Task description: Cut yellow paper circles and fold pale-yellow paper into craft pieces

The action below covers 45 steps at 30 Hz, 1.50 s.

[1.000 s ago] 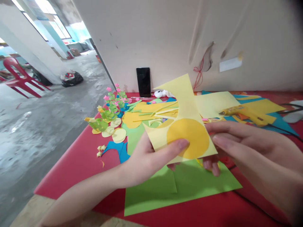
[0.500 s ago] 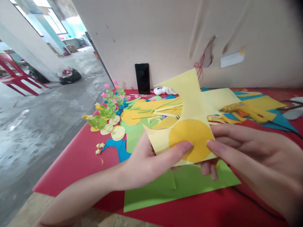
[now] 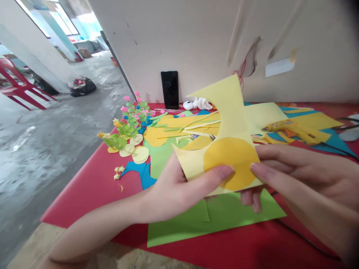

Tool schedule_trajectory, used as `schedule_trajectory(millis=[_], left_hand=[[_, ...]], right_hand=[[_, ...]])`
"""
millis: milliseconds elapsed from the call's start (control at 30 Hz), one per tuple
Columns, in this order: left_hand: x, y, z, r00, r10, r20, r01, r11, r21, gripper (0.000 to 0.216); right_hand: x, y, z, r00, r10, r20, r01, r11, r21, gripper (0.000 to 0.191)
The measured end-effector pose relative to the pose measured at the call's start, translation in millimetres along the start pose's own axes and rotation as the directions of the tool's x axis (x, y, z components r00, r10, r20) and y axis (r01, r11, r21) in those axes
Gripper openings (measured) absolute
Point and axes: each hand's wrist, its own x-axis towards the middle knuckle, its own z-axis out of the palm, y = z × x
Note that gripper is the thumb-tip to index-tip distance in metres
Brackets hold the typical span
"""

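In front of me I hold up a pale yellow sheet of paper (image 3: 231, 114) with a large curved piece cut out of its left side. A darker yellow paper circle (image 3: 224, 153) lies flat against its lower corner. My left hand (image 3: 182, 190) pinches both from the left, its thumb pressing on the circle and its fingers hidden behind the sheet. From the right, my right hand (image 3: 288, 172) grips the sheet's edge, thumb tip at the circle's rim, other fingers behind. Green paper (image 3: 224, 216) lies on the red table (image 3: 92, 186) below.
A yellow glue gun (image 3: 297, 130) with a black cord lies at the right on paper scraps. Paper circles (image 3: 140, 154), folded stars (image 3: 119, 171) and blue scraps (image 3: 140, 173) sit at the left. A black phone (image 3: 170, 89) leans on the wall, near white earbuds (image 3: 193, 104).
The sheet and circle have shifted slightly right and up in view with both hands. The grip looks the same.
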Motion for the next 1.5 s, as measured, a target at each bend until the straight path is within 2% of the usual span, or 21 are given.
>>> schedule_trajectory(millis=[100, 233, 367, 567, 700, 833, 967, 1167, 1500], left_hand=[[1.2, 0.5, -0.7, 0.999, 0.024, 0.031, -0.024, 1.0, 0.004, 0.01], [1.7, 2.7, 0.2, 0.999, 0.031, 0.016, -0.031, 0.999, 0.016, 0.009], [0.9, 3.7, 2.0, 1.0, 0.012, 0.003, -0.012, 1.0, 0.025, 0.009], [-0.3, 3.8, 3.0, 1.0, -0.002, -0.023, 0.003, 1.0, 0.013, 0.01], [0.4, 3.9, 2.6, 1.0, 0.011, 0.029, -0.01, 0.999, -0.042, 0.01], [0.3, 3.1, 3.4, 1.0, 0.014, -0.003, -0.014, 0.999, -0.04, 0.011], [-0.3, 3.3, 5.3, 0.999, 0.032, -0.042, -0.033, 0.999, -0.015, 0.007], [2.5, 6.9, 7.6, 0.997, 0.077, -0.001, -0.076, 0.995, -0.059, 0.006], [5.7, 11.2, 12.6, 0.993, 0.115, 0.016, -0.114, 0.992, -0.046, 0.006]], right_hand=[[0.0, -3.0, 0.6, 1.0, 0.025, -0.017, -0.025, 1.0, 0.016, 0.038], [5.1, -1.5, 5.3, 0.988, 0.053, -0.142, -0.052, 0.999, 0.007, 0.019], [12.8, 2.4, 10.7, 0.976, 0.073, -0.206, -0.079, 0.997, -0.019, 0.021], [7.1, 8.0, 4.4, 0.977, 0.09, -0.191, -0.095, 0.995, -0.017, 0.023], [1.7, 8.5, -2.0, 0.993, 0.092, -0.079, -0.089, 0.995, 0.045, 0.021], [6.3, 7.1, -4.2, 0.999, 0.051, -0.013, -0.051, 0.998, 0.039, 0.015], [9.2, 8.2, -6.1, 0.997, 0.074, 0.029, -0.075, 0.997, 0.033, 0.006], [7.0, 7.5, -6.6, 0.999, 0.022, 0.028, -0.022, 1.0, -0.01, 0.003], [2.8, 7.8, -5.1, 0.998, 0.058, -0.004, -0.057, 0.998, 0.017, 0.014]])
